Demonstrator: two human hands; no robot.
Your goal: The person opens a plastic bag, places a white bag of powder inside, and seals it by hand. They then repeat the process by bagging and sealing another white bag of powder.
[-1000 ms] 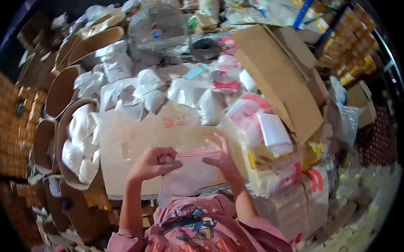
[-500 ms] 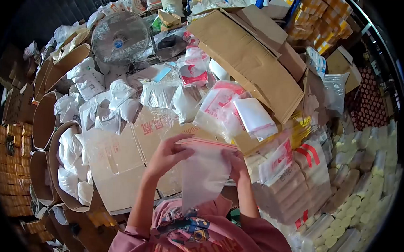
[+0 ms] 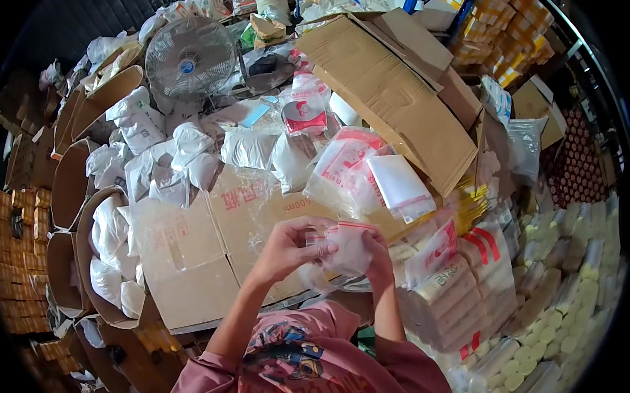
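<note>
Spreading across the middle, the cardboard sheet (image 3: pixel 192 261) with red print takes up the most room. A brown carton (image 3: pixel 397 95) lies tilted beyond its right side, with wrapped bundles (image 3: pixel 444 300) just right of it. Past its far edge stand a fan (image 3: pixel 189 57) and, closer, white filled bags (image 3: pixel 250 148). Over the sheet's near right part, the left hand (image 3: pixel 291 248) and right hand (image 3: pixel 377 259) pinch translucent plastic (image 3: pixel 351 249) with red-striped edges, one bag or several, hard to tell.
</note>
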